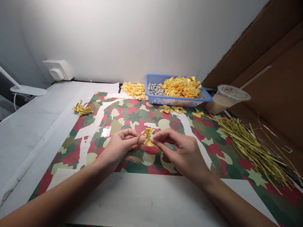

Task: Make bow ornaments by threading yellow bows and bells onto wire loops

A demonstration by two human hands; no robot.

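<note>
A yellow ribbon bow (148, 137) sits on a thin looped straw ring (140, 138) above the patterned table cover. My left hand (125, 138) is closed around the ring, pinching it between thumb and fingers just left of the bow. From the other side, my right hand (176, 146) pinches with thumb and forefinger at the bow's right edge. Whether it grips the ribbon or a thin strand there is too small to tell. At the far left lie straw rings with yellow bows (82, 108), gathered in a small group.
A blue basket (156, 101) at the back holds yellow bows and silver bells (155, 89). More bows (133, 90) lie left of it, with several loose ones (178, 109) in front. A lidded drink cup (226, 98) and a bundle of straw strands (253, 148) occupy the right.
</note>
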